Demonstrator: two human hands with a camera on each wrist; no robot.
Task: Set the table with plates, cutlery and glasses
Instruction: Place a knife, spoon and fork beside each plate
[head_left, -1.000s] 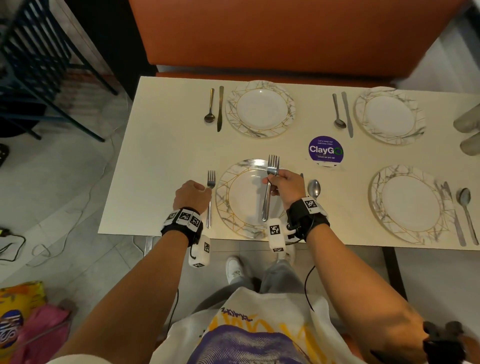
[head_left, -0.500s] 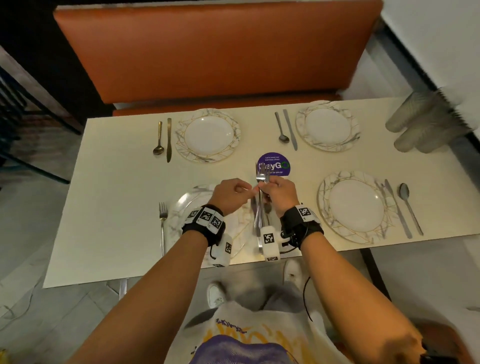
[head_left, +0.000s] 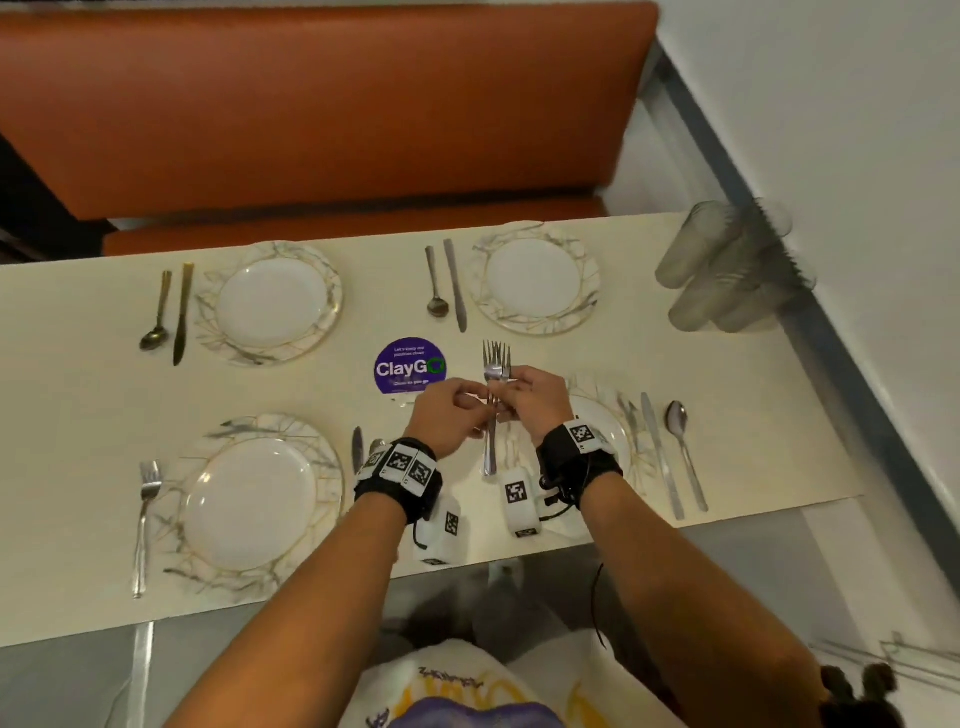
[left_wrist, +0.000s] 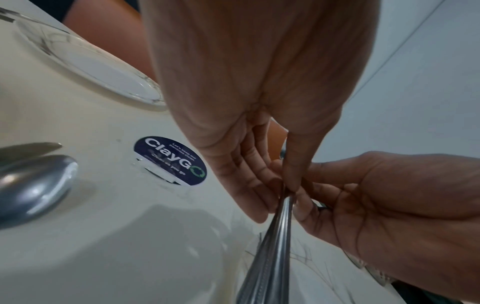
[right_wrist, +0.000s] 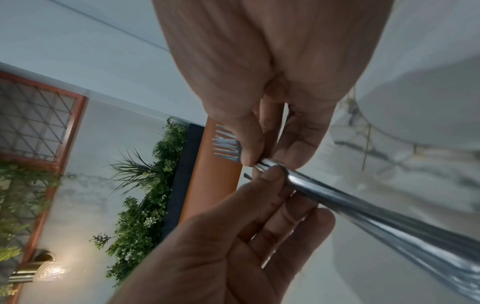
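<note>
A bundle of forks (head_left: 493, 395) is held above the counter (head_left: 78, 415), between the near edge and the middle, with the long axis running from the near edge toward the far edge. The tines are pointed at the far edge and the handles at the near edge. The bundle is pinched at the necks by the right hand (head_left: 535, 402), whose thumb and fingers (right_wrist: 249, 144) are clamped on the stems. The same stems are pinched from the other side by the left hand (head_left: 447, 415), its fingers (left_wrist: 293, 164) closed on the metal. In the left wrist view the handles (left_wrist: 270, 257) are seen stacked together; the number of forks cannot be told.

Four plates are laid out. The near-left plate (head_left: 254, 499) is flanked by a single fork (head_left: 145, 514) on its left, tines toward the far edge, and by a knife (head_left: 357, 449) partly hidden under the left wrist. The near-right plate (head_left: 623, 415) is partly covered by the right wrist; a knife (head_left: 660, 457) and a spoon (head_left: 683, 447) are laid at its right. The far-left plate (head_left: 270, 304) is accompanied by a gold spoon (head_left: 156, 317) and gold knife (head_left: 182, 312). The far-right plate (head_left: 535, 283) is accompanied by a silver spoon (head_left: 435, 283) and knife (head_left: 455, 286). A round purple sticker (head_left: 408, 366) is fixed at the counter's middle. Stacked glasses (head_left: 727, 270), blurred, are seen at the far right corner.
</note>
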